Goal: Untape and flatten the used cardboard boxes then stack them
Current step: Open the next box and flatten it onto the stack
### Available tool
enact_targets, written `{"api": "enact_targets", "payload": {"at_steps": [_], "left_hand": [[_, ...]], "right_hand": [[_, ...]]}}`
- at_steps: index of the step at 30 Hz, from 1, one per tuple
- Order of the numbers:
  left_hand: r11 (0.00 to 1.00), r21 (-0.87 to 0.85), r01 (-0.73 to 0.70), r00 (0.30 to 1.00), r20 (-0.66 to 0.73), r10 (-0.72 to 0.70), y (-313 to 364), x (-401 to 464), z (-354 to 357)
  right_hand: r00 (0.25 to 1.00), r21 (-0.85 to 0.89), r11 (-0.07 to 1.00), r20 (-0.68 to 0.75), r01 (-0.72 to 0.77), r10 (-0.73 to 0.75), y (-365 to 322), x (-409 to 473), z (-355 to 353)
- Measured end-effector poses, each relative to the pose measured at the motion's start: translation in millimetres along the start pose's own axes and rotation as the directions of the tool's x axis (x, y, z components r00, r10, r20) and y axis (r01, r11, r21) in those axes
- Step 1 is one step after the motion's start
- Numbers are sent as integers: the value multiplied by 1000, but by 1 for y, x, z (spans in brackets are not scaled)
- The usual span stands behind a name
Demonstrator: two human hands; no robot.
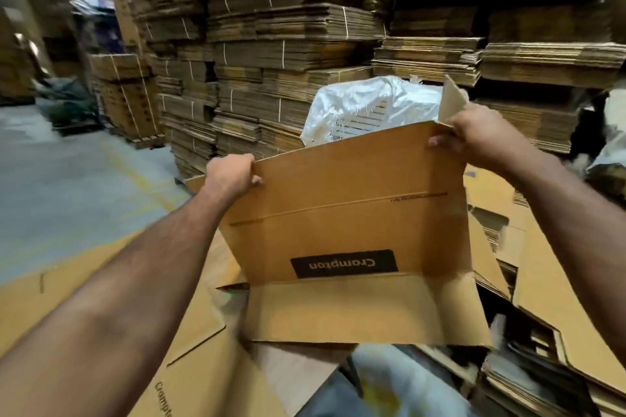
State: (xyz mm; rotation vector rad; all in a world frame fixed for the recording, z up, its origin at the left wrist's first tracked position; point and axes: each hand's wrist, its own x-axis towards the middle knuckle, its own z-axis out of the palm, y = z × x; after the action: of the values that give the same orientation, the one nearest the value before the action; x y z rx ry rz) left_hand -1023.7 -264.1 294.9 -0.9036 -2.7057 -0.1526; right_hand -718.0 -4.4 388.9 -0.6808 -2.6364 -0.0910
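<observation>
I hold a brown cardboard box [349,223] up in front of me, flattened, with an upside-down black "Crompton" label near its lower fold. My left hand [230,176] grips its top left corner, thumb on the near face. My right hand [474,132] grips the top right corner, where a small flap sticks up. The box's bottom flap bends toward me. Beneath it lie more flattened boxes [203,366] spread over the floor.
Tall stacks of tied, flattened cardboard [271,54] fill the back and right. A white woven sack [366,105] lies behind the held box. Grey concrete floor [67,173] with yellow lines opens to the left. Loose flattened cartons [542,281] slope on the right.
</observation>
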Motion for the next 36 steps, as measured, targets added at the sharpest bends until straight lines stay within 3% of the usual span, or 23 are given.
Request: {"api": "enact_targets", "payload": {"at_steps": [3, 6, 10, 15, 18, 20, 23, 27, 30, 34, 36], "left_hand": [[999, -15, 29, 988, -154, -31, -2, -1, -13], [996, 85, 33, 958, -286, -7, -8, 1, -34], [989, 147, 31, 955, -297, 14, -11, -2, -53], [982, 183, -35, 969, -236, 79, 19, -25, -36], [974, 226, -28, 962, -260, 88, 48, -33, -21], [974, 227, -15, 971, -228, 68, 62, -36, -14], [980, 183, -81, 973, -197, 118, 89, -42, -2], [977, 132, -169, 958, -212, 194, 121, -46, 8], [992, 77, -103, 988, -104, 110, 126, -48, 8], [970, 215, -112, 984, 162, 78, 112, -48, -3], [966, 232, -114, 971, 232, 59, 107, -54, 0]], "right_hand": [[999, 53, 998, -34, 16, -14, 11, 17, 13], [987, 105, 990, -142, 94, -79, 20, 28, 29], [980, 163, 978, -168, 133, -105, 35, 44, 60], [994, 167, 980, 53, -107, 100, 47, 59, 109], [984, 121, 977, 64, -175, 168, 38, 58, 131], [991, 72, 992, 94, -106, 99, 23, 59, 141], [986, 137, 988, 138, 72, -91, -18, 56, 152], [967, 202, 948, 13, 246, -254, -76, 51, 163], [969, 234, 945, 38, 230, -245, -79, 44, 165], [985, 261, 951, 14, 165, -174, -43, 35, 169], [984, 272, 954, 89, 124, -153, -31, 32, 170]]}}
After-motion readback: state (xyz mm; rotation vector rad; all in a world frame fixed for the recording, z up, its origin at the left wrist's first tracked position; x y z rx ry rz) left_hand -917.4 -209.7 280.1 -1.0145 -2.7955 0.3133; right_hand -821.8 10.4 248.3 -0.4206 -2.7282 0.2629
